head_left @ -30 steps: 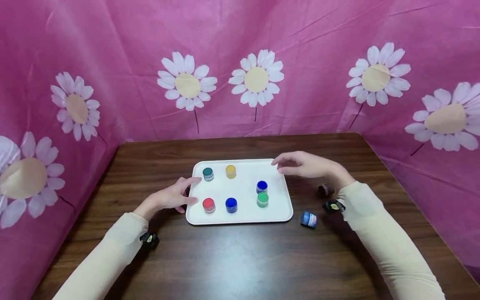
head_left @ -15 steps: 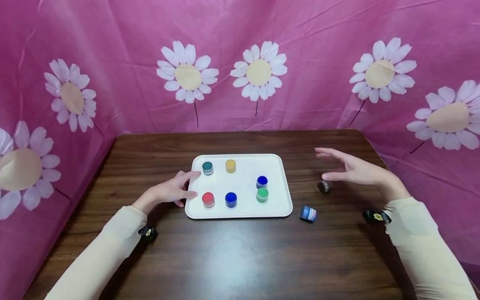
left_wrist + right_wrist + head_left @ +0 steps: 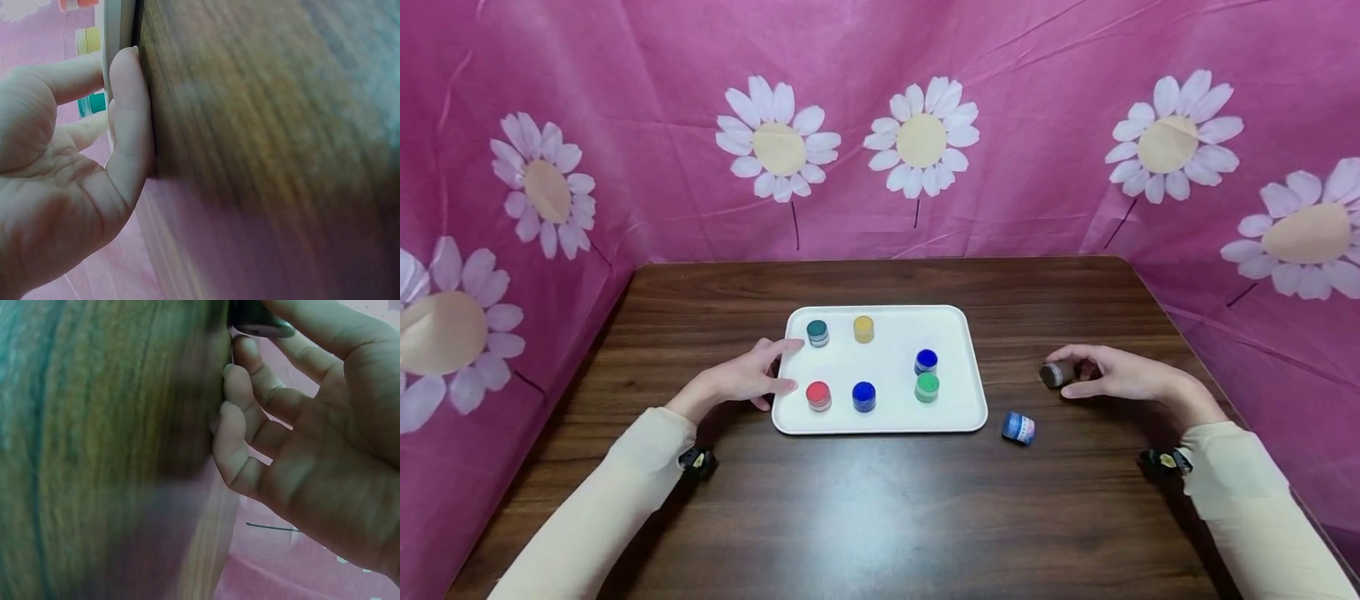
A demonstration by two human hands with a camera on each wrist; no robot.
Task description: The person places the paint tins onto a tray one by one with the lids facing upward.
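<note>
A white tray [image 3: 880,425] lies on the table. My left hand [image 3: 741,379] grips its left edge, thumb and forefinger over the rim, other fingers against the outer side in the left wrist view. My right hand [image 3: 1120,375] holds a small dark brown paint jar [image 3: 1057,374], lying on its side, between thumb and fingers at the table's right. On the tray stand small paint jars: dark green [image 3: 817,332], yellow [image 3: 863,329], red [image 3: 818,396], blue [image 3: 863,397], another blue one [image 3: 927,361] and a lighter green one [image 3: 927,387] close before it.
A blue labelled jar [image 3: 1018,427] lies on its side just right of the tray. The brown wooden table [image 3: 880,517] meets a pink cloth [image 3: 850,225] with white flowers at its back and sides.
My right hand has moved from above the tray's right end out to the right and down onto the brown jar, now held. The left hand stays at the tray edge.
</note>
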